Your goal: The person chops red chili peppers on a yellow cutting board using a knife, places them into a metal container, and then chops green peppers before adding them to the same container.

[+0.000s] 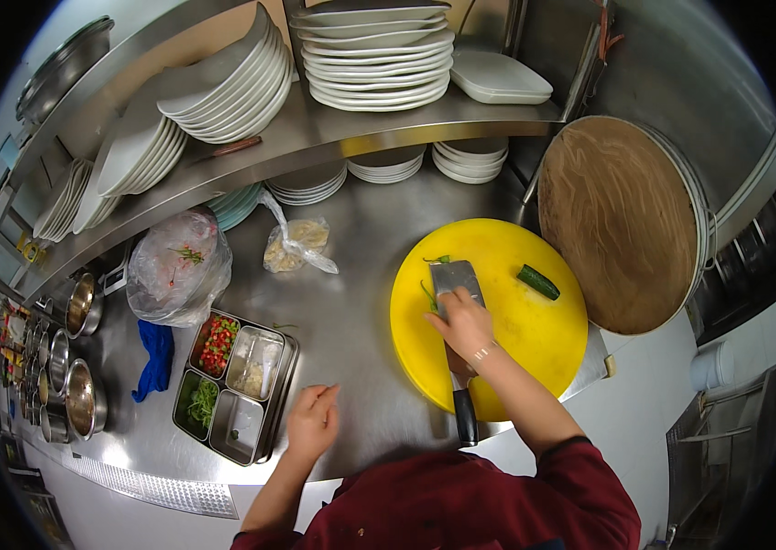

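On the round yellow cutting board (518, 364) lies a cleaver (457, 275) with a black handle that reaches over the near edge. My right hand (465, 322) is over the blade; whether its fingers grip anything is unclear. Green chili peppers (428, 295) lie by the blade's left side, and a cut piece of cucumber (538, 282) is at the board's right. My left hand (314, 419) hovers with bent fingers between the board and a steel tray of compartments (185, 412). These hold chopped red chilies (218, 345), green herbs (203, 402) and pale chopped bits (250, 378).
A plastic bag with chilies (178, 268), a knotted bag (295, 244) and a blue cloth (154, 357) lie on the steel counter. Steel bowls (84, 399) stand left. Stacked white plates (378, 62) fill the shelf above. A large round wooden board (618, 227) leans at the right.
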`<state>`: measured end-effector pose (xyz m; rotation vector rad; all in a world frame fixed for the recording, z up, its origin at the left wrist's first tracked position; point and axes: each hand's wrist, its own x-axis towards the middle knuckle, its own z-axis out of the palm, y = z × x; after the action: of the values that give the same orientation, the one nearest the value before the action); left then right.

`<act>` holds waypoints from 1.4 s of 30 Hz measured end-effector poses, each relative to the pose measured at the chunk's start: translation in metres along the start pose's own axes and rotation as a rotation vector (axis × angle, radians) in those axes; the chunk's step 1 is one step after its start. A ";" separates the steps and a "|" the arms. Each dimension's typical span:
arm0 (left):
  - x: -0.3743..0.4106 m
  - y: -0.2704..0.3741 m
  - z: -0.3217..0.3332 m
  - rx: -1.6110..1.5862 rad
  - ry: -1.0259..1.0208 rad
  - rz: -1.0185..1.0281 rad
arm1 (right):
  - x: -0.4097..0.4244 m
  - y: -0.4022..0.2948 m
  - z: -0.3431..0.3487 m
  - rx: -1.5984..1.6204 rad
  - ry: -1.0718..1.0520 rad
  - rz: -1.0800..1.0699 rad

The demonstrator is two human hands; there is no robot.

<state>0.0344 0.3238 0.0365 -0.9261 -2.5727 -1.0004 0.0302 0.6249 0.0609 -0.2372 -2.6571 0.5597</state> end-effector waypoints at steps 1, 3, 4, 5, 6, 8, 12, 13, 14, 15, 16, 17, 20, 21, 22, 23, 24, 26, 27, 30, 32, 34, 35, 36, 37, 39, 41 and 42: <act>-0.003 0.005 0.002 -0.013 0.015 -0.019 | 0.012 0.007 0.021 -0.089 -0.074 -0.001; -0.011 0.010 0.001 -0.034 0.064 -0.071 | 0.031 0.018 0.051 -0.186 -0.171 -0.024; -0.017 0.012 -0.003 -0.056 0.098 -0.123 | 0.037 0.022 0.060 -0.194 -0.198 -0.038; -0.025 0.009 -0.004 -0.044 0.121 -0.158 | 0.043 0.027 0.067 -0.201 -0.224 -0.054; -0.038 0.005 -0.007 -0.028 0.145 -0.203 | 0.052 0.029 0.071 -0.224 -0.321 -0.052; -0.063 0.006 -0.014 -0.011 0.199 -0.324 | 0.068 0.025 0.070 -0.308 -0.388 0.014; -0.092 0.015 -0.026 -0.047 0.238 -0.503 | 0.089 0.037 0.066 -0.545 -0.578 0.032; -0.097 0.016 -0.028 -0.036 0.239 -0.534 | 0.090 0.029 0.059 -0.542 -0.623 -0.005; -0.100 0.018 -0.029 -0.027 0.261 -0.533 | 0.094 0.030 0.060 -0.565 -0.698 0.008; -0.102 0.020 -0.030 -0.019 0.282 -0.532 | 0.090 0.021 0.054 -0.551 -0.644 -0.032; -0.101 0.024 -0.034 0.005 0.295 -0.524 | 0.089 0.015 0.052 -0.537 -0.588 -0.058; -0.100 0.027 -0.036 0.018 0.294 -0.507 | 0.091 0.013 0.059 -0.548 -0.608 -0.060; -0.102 0.029 -0.034 0.021 0.288 -0.531 | 0.091 0.029 0.075 -0.616 -0.605 -0.058; -0.102 0.030 -0.032 0.020 0.278 -0.544 | 0.092 0.030 0.080 -0.641 -0.565 -0.059; -0.105 0.030 -0.031 -0.002 0.283 -0.558 | 0.093 0.032 0.082 -0.667 -0.523 -0.055; -0.107 0.031 -0.030 -0.010 0.277 -0.574 | 0.094 0.035 0.083 -0.692 -0.481 -0.050; -0.111 0.031 -0.031 -0.006 0.278 -0.599 | 0.096 0.025 0.075 -0.656 -0.538 -0.051; -0.120 0.030 -0.034 0.018 0.266 -0.634 | 0.100 0.002 0.046 -0.584 -0.647 -0.036; -0.122 0.026 -0.033 0.008 0.285 -0.632 | 0.098 0.004 0.045 -0.570 -0.646 -0.033; -0.126 0.017 -0.034 -0.020 0.309 -0.643 | 0.089 0.011 0.050 -0.550 -0.628 -0.036; -0.127 0.011 -0.034 -0.038 0.291 -0.644 | 0.081 0.017 0.054 -0.569 -0.598 -0.052; -0.130 0.006 -0.037 -0.039 0.272 -0.642 | 0.074 0.004 0.049 -0.576 -0.650 0.030; -0.131 0.003 -0.038 -0.040 0.257 -0.636 | 0.071 -0.001 0.048 -0.579 -0.676 0.071; -0.133 0.001 -0.040 -0.044 0.240 -0.630 | 0.068 -0.002 0.048 -0.561 -0.682 0.093; -0.135 -0.002 -0.042 -0.040 0.242 -0.620 | 0.066 -0.002 0.049 -0.544 -0.688 0.115; -0.138 -0.009 -0.046 -0.034 0.245 -0.592 | 0.064 0.005 0.053 -0.436 -0.665 0.112; -0.139 -0.012 -0.057 -0.069 0.243 -0.611 | 0.072 0.029 0.060 -0.264 -0.599 0.061; -0.141 -0.013 -0.063 -0.081 0.252 -0.631 | 0.082 0.035 0.055 -0.285 -0.483 -0.007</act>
<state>0.1343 0.2068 0.0169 0.0336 -2.6538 -1.2749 -0.0641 0.6572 0.0297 -0.1921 -3.2063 0.2530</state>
